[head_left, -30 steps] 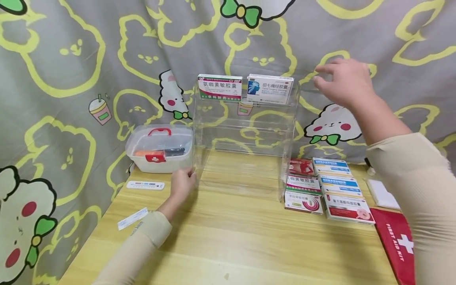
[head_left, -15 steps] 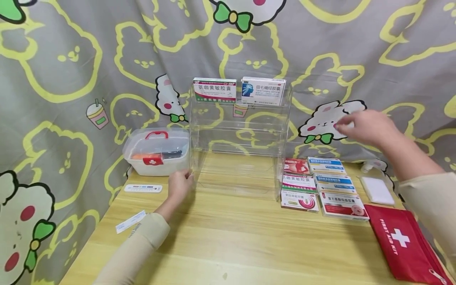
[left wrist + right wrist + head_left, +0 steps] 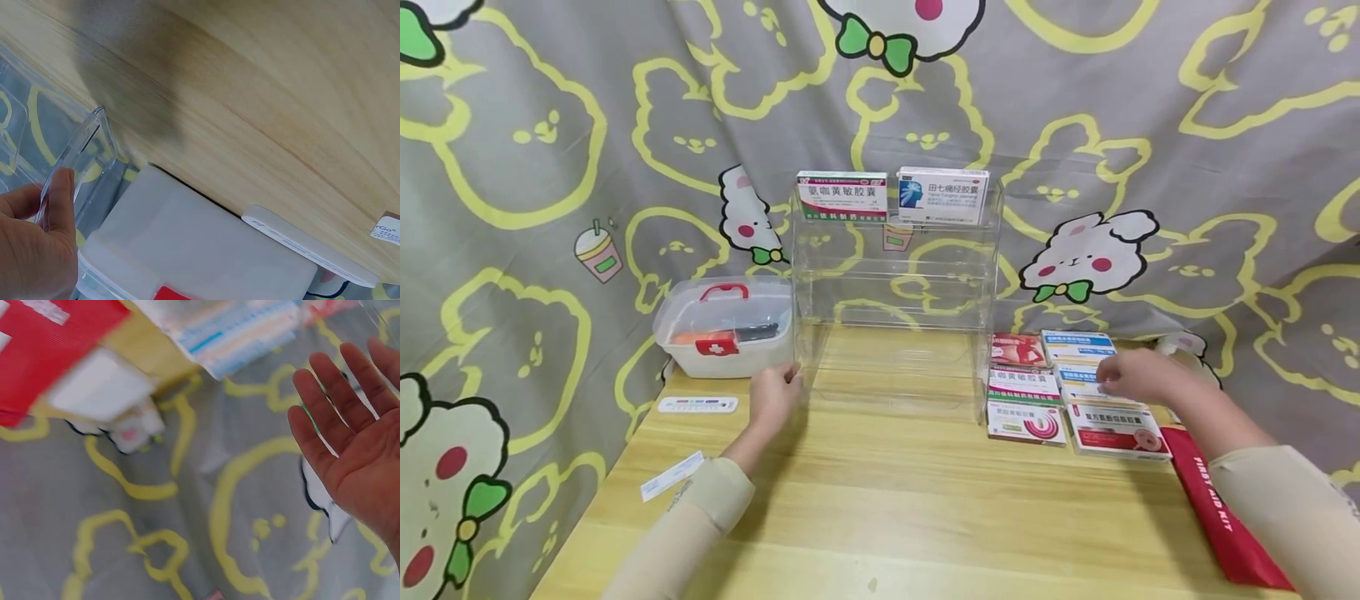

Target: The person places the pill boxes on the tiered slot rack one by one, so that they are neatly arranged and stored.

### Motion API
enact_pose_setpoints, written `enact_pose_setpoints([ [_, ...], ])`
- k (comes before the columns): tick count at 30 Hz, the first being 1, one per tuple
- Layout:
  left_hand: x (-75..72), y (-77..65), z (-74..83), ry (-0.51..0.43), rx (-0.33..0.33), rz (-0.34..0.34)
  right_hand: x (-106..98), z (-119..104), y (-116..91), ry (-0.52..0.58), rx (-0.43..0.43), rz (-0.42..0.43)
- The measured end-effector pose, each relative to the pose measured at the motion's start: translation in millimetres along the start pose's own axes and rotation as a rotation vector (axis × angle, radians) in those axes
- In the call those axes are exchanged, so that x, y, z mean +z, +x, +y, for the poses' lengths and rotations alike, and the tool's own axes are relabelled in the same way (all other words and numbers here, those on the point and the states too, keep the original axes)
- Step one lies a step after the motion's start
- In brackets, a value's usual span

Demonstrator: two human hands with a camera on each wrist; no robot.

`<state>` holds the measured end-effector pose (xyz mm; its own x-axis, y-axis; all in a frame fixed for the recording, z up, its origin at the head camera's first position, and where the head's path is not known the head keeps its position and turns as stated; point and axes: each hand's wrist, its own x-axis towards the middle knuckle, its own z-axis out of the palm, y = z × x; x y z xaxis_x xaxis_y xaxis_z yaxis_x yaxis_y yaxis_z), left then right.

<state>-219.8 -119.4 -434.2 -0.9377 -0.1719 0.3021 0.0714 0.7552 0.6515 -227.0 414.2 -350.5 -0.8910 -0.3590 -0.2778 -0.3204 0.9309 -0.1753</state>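
My left hand point(image 3: 772, 396) pinches the left side edge of a clear plastic display rack point(image 3: 895, 275), thumb and fingers on either side of the panel in the left wrist view. On the rack's top tier stand two medicine boxes, one green-and-red point(image 3: 842, 197) and one white with a blue head picture point(image 3: 942, 197). My right hand point(image 3: 1138, 377) is over the right column of flat medicine boxes, its fingertips overlapping a blue-and-white box point(image 3: 1078, 380) in the head view. Its fingers are extended with nothing in them in the right wrist view. A red-and-white box point(image 3: 1120, 429) lies just in front.
Left of the rack sits a lidded first aid box point(image 3: 752, 357). A white thermometer-like strip point(image 3: 697, 405) and a paper slip point(image 3: 672, 476) lie nearer. More medicine boxes point(image 3: 1025, 423) line the rack's right side. A red first aid pouch point(image 3: 1221, 508) lies under my right forearm.
My right hand has come down from the upper right, beside the rack's top, to the medicine boxes on the table. My left hand keeps its place on the rack. The head view has shifted slightly.
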Motion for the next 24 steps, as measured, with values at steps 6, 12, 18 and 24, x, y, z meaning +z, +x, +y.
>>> enact_pose_setpoints([
  [6,1.0,-0.4,-2.4,-0.009,0.019,0.044,37.8,10.3,-9.9,0.066,0.109,-0.145],
  [12,1.0,-0.8,-3.5,-0.001,0.007,0.053,56.4,19.7,-10.3,-0.011,0.129,-0.108],
  [18,3.2,-0.3,-4.3,0.0,0.027,0.06,61.5,25.4,-8.0,-0.002,0.149,-0.108],
  [24,0.2,-0.4,-4.6,-0.015,0.008,0.067,63.3,26.0,-6.8,-0.064,0.138,-0.062],
])
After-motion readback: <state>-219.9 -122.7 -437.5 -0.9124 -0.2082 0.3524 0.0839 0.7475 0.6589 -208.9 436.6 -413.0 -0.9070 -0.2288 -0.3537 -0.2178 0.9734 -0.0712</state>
